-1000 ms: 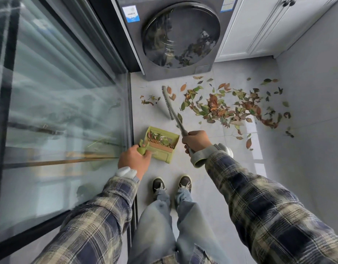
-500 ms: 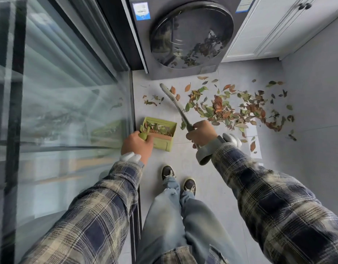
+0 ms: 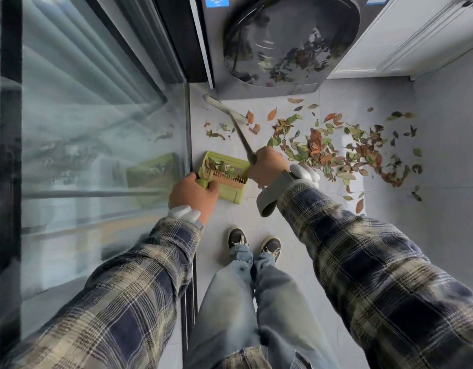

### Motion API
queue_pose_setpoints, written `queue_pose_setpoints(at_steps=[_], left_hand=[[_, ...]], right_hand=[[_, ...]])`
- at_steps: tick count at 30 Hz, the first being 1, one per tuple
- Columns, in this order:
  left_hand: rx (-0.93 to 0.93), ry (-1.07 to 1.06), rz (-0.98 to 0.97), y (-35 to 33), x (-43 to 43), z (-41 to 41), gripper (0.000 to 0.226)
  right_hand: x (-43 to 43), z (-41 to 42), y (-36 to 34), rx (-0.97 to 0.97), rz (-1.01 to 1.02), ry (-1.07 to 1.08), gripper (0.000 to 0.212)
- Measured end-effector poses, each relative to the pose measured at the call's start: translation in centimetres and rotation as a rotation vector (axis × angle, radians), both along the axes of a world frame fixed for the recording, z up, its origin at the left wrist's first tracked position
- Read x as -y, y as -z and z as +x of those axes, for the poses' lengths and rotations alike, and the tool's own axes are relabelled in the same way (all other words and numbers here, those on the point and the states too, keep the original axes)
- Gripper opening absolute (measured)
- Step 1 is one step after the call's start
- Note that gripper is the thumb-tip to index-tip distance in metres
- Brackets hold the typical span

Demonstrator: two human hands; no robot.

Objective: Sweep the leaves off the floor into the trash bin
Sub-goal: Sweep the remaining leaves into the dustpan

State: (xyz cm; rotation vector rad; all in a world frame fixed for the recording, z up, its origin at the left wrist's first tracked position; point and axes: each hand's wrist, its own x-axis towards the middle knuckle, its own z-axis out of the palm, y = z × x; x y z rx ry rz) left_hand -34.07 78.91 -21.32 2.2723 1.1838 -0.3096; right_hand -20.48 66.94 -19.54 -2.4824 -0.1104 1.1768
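The big glass sliding door (image 3: 83, 129) takes up the whole left side, blurry reflections all over it. Straight ahead is a dark grey washing machine (image 3: 283, 43) with a round door that mirrors the mess below, and a white cabinet (image 3: 416, 35) sits to the right of it. Pale grey tile floor (image 3: 443, 222) everywhere else.

The person is looking down at their own plaid sleeves, faded jeans (image 3: 230, 302) and dark sneakers (image 3: 270, 246).

The main pile of leaves (image 3: 323, 147) is spread over the floor in front of the washer and off to the right. It's a mix of green, orange and brown, thick in the middle with loose ones scattered toward the right wall.

The broom (image 3: 224, 107) runs diagonally. Its pale head is on the floor near the washer's bottom left corner, and the handle slants back to the right hand (image 3: 268, 166), which is wrapped tight around it. A grey strap (image 3: 270, 198) hangs off that wrist.

A green dustpan (image 3: 234, 194) sits just by the door track, between the two hands. The left hand (image 3: 192, 194) has its fingers curled round the pan's stubby handle. There's already a small batch of leaves (image 3: 222, 166) inside the pan, behind its comb teeth.

A little cluster of stray leaves (image 3: 216, 131) lies on the floor between the broom head and the pan, apart from the main pile.
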Motion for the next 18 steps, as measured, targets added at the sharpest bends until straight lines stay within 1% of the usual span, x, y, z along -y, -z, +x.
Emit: queue_pose_setpoints(at_steps=[7,9,11,12,14,15,16,18], left_hand=[[0.003,0.011,0.009,0.0,-0.2,1.0,0.030],[0.007,0.005,0.007,0.0,-0.1,1.3,0.029],[0.014,-0.005,0.000,-0.1,-0.1,1.4,0.028],[0.016,-0.011,-0.001,0.0,-0.2,1.4,0.028],[0.026,-0.026,0.006,0.1,-0.3,1.3,0.028],[0.027,-0.025,0.012,0.1,-0.3,1.2,0.028],[0.031,-0.024,0.014,0.1,-0.4,1.3,0.029],[0.048,-0.020,0.011,0.3,-0.2,1.5,0.030]], right_hand=[[-4.4,1.7,2.1,0.047,-0.028,-0.049,0.016],[-4.8,1.5,3.2,0.038,-0.023,-0.071,0.014],[-4.4,1.3,3.3,-0.045,-0.043,-0.076,0.013],[-4.0,1.1,3.0,-0.097,-0.073,-0.109,0.016],[-3.2,0.6,3.7,-0.205,-0.114,-0.235,0.032],[-2.5,0.2,4.8,-0.256,-0.097,-0.225,0.038],[-2.2,-0.1,5.2,-0.333,-0.055,-0.150,0.043],[-1.3,-0.4,6.3,-0.391,0.026,-0.022,0.042]])
